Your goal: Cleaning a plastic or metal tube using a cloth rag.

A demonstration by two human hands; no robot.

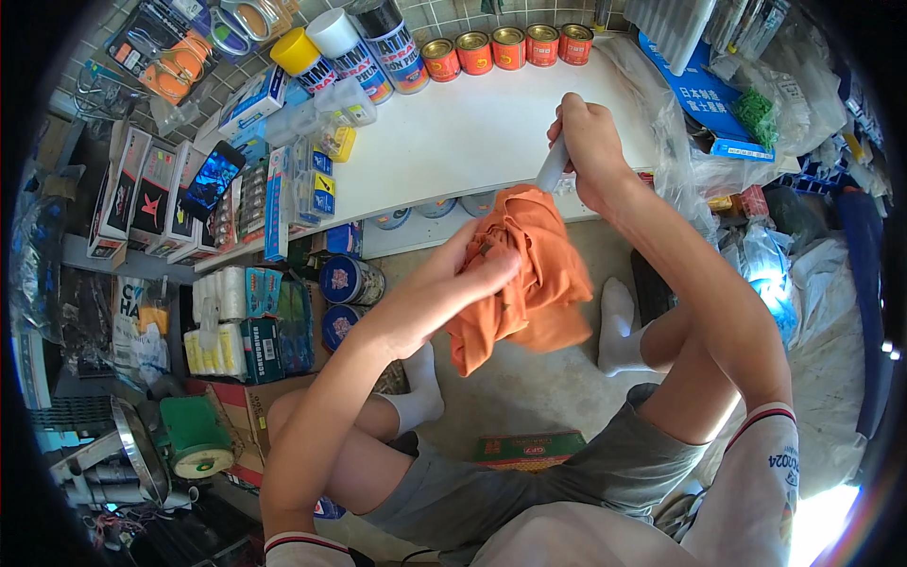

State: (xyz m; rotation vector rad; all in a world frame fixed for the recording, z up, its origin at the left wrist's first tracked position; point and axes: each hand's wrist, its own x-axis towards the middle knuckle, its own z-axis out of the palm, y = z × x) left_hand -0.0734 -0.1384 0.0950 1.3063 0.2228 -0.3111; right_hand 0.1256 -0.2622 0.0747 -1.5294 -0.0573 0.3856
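Note:
My left hand (482, 266) grips a bunched orange cloth (545, 283) above the floor, just off the shelf's front edge. In my right hand (592, 138) is a pale grey rod-like handle (553, 166), held at a slant. Its lower end meets the top of the cloth, and whatever it joins there is hidden in the folds. The lower part of the cloth is blurred. Beyond my hands lies the white shelf (439, 142), with a row of several small red tins (509, 47) along its back edge.
Three spray paint cans (397, 49) stand at the back left. Small plastic boxes (315, 184) and a smartphone (215, 177) lie left of the shelf. Plastic bags (673, 135) crowd its right end. A green kitchen scale (195, 432) stands at lower left, and a flat green box (528, 448) lies between my legs.

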